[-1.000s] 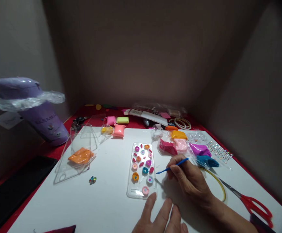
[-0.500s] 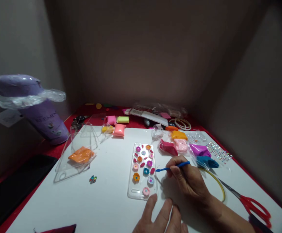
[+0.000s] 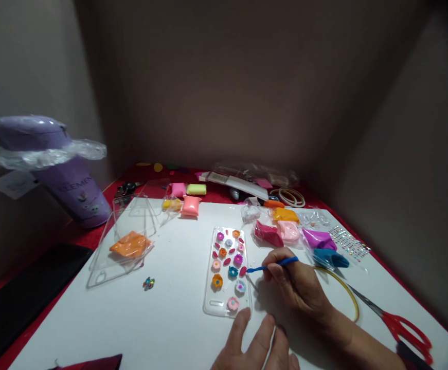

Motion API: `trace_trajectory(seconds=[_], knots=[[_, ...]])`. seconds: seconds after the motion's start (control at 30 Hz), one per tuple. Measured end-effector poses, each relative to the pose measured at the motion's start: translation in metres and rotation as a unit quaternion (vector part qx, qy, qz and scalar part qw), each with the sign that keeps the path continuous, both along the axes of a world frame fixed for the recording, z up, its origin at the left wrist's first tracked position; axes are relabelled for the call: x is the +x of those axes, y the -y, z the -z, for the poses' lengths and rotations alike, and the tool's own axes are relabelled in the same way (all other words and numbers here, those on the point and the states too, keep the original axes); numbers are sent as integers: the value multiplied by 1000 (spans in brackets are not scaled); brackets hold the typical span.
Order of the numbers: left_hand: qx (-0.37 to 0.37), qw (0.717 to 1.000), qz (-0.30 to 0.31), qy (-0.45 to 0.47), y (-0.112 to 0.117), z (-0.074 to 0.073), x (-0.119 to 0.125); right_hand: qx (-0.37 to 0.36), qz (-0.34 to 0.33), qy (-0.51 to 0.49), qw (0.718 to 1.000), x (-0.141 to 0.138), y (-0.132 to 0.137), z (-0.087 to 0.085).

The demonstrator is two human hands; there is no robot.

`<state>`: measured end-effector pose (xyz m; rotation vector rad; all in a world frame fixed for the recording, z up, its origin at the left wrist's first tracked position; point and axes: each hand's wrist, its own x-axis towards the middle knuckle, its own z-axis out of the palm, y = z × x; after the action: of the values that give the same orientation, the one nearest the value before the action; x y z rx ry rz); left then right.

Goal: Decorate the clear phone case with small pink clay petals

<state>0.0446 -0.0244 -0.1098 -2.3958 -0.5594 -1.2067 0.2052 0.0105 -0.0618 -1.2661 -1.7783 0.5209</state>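
A clear phone case (image 3: 216, 303) lies flat on the white board (image 3: 169, 329), dotted with small clay flowers and crimson oval petals. My right hand (image 3: 299, 288) is closed around a thin blue modelling tool (image 3: 257, 269). The tool's tip meets a crimson petal (image 3: 243, 271) at the case's right edge. With fingers spread, my left hand (image 3: 254, 347) rests at the case's lower right corner, one fingertip touching its edge.
Clay packets, including a crimson one (image 3: 269, 234) and an orange one (image 3: 131, 244), lie around the board. Red-handled scissors (image 3: 401, 326) and a yellow ring (image 3: 347, 288) are at right. Clear sheets (image 3: 96, 264) and a purple cup (image 3: 73, 190) stand left; several gems (image 3: 148, 283) lie nearby.
The tool's tip has shifted slightly left, onto the crimson petal at the case's edge. My left hand stays at the corner. The whole view has moved slightly.
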Motion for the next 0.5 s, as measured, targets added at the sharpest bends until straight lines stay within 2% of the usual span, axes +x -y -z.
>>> trace_trajectory(seconds=[0.27, 0.5], knots=[[14, 1000, 2, 3, 0, 1, 1, 36, -12, 0, 999, 3, -3, 3], [9, 1000, 4, -3, 0, -1, 0, 16, 15, -18, 1000, -2, -1, 2]])
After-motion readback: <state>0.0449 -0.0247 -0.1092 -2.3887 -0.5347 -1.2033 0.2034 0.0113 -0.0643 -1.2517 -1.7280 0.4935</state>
